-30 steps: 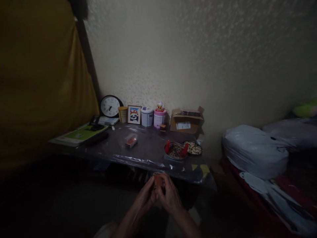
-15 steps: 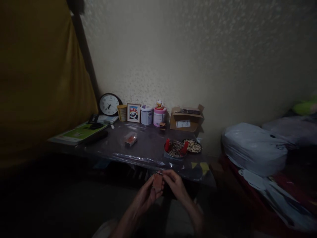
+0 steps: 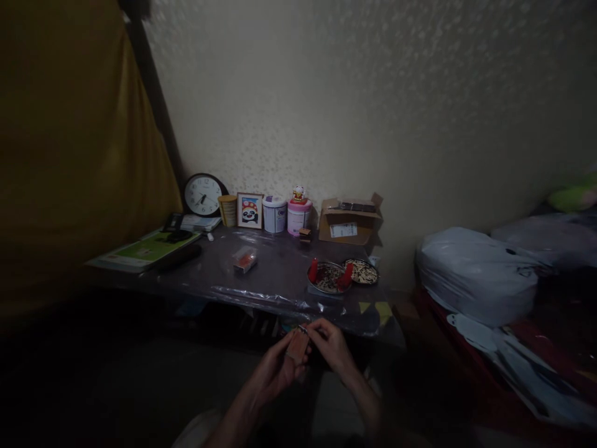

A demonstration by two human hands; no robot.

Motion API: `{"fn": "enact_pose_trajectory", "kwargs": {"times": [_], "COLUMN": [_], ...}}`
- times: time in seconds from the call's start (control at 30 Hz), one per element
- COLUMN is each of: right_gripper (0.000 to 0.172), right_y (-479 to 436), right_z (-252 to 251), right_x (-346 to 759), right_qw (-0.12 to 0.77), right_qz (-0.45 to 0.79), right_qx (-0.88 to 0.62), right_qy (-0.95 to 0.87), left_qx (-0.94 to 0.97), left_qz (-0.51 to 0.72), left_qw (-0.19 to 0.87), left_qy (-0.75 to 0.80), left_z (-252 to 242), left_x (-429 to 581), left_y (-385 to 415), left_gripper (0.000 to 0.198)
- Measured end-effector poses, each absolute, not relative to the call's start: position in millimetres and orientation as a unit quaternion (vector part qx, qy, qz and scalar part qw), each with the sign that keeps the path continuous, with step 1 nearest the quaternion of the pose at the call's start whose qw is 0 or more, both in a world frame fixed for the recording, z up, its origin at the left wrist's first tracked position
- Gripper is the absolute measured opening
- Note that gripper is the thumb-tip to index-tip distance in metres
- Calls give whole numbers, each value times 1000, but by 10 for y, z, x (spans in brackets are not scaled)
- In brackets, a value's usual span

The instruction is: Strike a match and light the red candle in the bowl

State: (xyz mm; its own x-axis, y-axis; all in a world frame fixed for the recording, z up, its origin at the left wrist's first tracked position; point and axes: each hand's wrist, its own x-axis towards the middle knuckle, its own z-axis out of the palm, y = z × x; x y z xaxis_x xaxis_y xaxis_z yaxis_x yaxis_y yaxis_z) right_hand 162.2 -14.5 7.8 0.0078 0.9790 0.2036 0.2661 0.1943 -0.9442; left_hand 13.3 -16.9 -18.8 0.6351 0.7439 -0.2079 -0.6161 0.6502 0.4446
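In front of the table edge my left hand (image 3: 281, 368) is closed around a small reddish-brown matchbox (image 3: 297, 346), held upright and tilted a little to the right. The matchbox has a dark, speckled top end. My right hand (image 3: 331, 343) pinches at that top end, its fingertips touching the box; whether a matchstick is between them is too dark to tell. Beyond the hands, a round metal dish (image 3: 327, 285) with burnt-looking bits holds two red candles (image 3: 346, 277). A second dish (image 3: 361, 272) full of matchsticks sits just behind it.
A clear-wrapped pack (image 3: 244, 259) lies on the plastic-covered table (image 3: 275, 274). Along the wall stand a clock (image 3: 204, 195), a picture frame (image 3: 250, 210), two tins (image 3: 275, 216) and an open cardboard box (image 3: 349, 228). White bags (image 3: 476, 274) are heaped at right.
The matchbox has tilted slightly to the right in my left hand. My right fingers stay at its top end. The whole view has shifted slightly.
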Motion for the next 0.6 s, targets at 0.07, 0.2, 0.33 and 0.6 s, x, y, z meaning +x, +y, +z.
{"fn": "enact_pose_trajectory", "kwargs": {"times": [0.07,0.2,0.33,0.6], "right_gripper": [14,18,18,14], "right_y": [-170,-223,-234,-254], "right_z": [95,116,106,158], "right_x": [1629,1640,1647,1672], "right_qw": [454,383,355,326], "right_qz": [285,218,200,209], "right_qx": [-509,-479,-483,-487], "right_qy": [-673,-759,-775,-783], "left_qx": [171,157,148,141], "left_qz": [378,381,396,397], "left_qw": [888,882,874,867], "left_qy": [197,227,239,267], "left_z": [-183,-209,-270,-252], "left_x": [134,142,139,140], "left_y": [-167,-157,-128,-127], "left_gripper": [25,19,17,17]}}
